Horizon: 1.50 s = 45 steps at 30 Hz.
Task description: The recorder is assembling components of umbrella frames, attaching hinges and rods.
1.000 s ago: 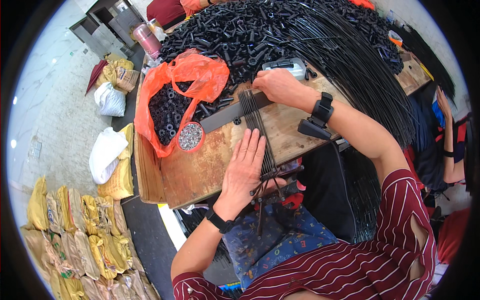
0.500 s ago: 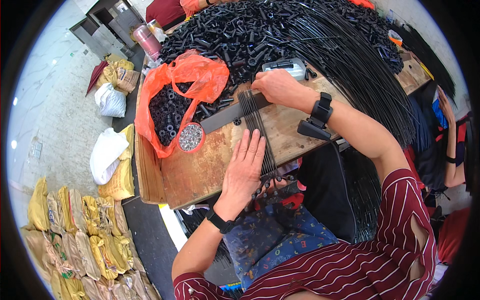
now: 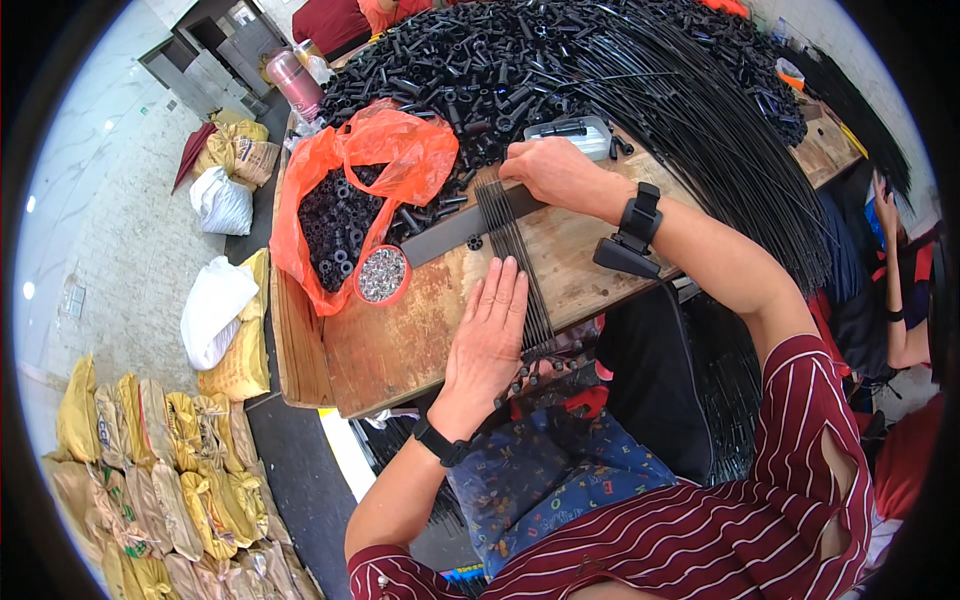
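Note:
A row of thin black rods (image 3: 524, 278) lies side by side across the table's front edge, their knobbed near ends hanging past it. Flat along the left side of these rods rests my left hand (image 3: 488, 330), fingers stretched out and close together. Beneath the rods' far part runs a dark grey flat bar (image 3: 440, 236). My right hand (image 3: 560, 178) is at the far ends of the rods, over the bar, with fingers bent in a pinch; what is between the fingertips is hidden. A small black ring-shaped piece (image 3: 474, 242) lies just left of the rods.
An orange plastic bag (image 3: 400, 150) of black fittings stands left, beside a red bowl (image 3: 402, 285) of small metal pieces. Behind lie a heap of black tubular parts (image 3: 430, 75), a clear plastic box (image 3: 600, 140) and long black rods (image 3: 720, 150). A co-worker's hand (image 3: 886, 208) shows far right.
My left hand and the near knobbed ends of the rods have shifted very slightly. My right hand stays almost in place. The co-worker's hand at far right has moved a little.

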### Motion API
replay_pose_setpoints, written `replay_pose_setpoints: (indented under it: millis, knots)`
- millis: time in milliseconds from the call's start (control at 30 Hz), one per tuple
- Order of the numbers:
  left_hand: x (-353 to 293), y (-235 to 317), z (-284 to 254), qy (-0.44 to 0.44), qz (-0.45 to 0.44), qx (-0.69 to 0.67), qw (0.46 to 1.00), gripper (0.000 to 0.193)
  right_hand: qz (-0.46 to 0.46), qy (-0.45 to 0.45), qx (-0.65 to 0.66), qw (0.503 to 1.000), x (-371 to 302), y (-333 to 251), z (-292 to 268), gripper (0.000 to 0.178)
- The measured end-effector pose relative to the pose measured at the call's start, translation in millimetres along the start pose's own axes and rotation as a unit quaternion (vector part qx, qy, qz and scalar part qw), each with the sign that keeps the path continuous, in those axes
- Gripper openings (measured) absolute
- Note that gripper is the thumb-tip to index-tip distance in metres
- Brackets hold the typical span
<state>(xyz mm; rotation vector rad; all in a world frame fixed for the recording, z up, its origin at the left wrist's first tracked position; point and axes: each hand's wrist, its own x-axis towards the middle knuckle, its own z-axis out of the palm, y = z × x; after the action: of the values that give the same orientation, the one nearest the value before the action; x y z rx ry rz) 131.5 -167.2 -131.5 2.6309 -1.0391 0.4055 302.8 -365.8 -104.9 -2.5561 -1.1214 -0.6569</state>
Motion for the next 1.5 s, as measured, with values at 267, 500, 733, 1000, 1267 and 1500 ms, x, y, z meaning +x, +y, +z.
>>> replay_pose_setpoints:
  millis: [267, 500, 733, 1000, 1267, 1500]
  knots:
    - [-1, -1, 0, 0.000, 0.010, 0.024, 1.000, 0.110, 0.007, -0.014, -0.013, 1.000, -1, -2, 2, 0.014]
    - [0, 6, -3, 0.014, -0.010, -0.024, 1.000, 0.105, 0.016, -0.021, -0.016, 1.000, 0, -6, -2, 0.014]
    - [0, 3, 0, 0.011, -0.002, -0.019, 1.000, 0.106, 0.003, -0.001, 0.002, 1.000, -1, 1, 0, 0.014]
    - [2, 7, -8, -0.009, -0.012, -0.009, 1.000, 0.104, -0.002, 0.005, 0.015, 1.000, -1, 3, 4, 0.013]
    - [1, 6, -6, -0.007, -0.014, -0.015, 1.000, 0.104, -0.014, 0.024, 0.043, 0.999, 2, 1, 3, 0.011]
    - [3, 7, -5, 0.004, -0.014, -0.031, 0.999, 0.105, -0.006, 0.023, 0.040, 0.999, 0, -1, 3, 0.012]
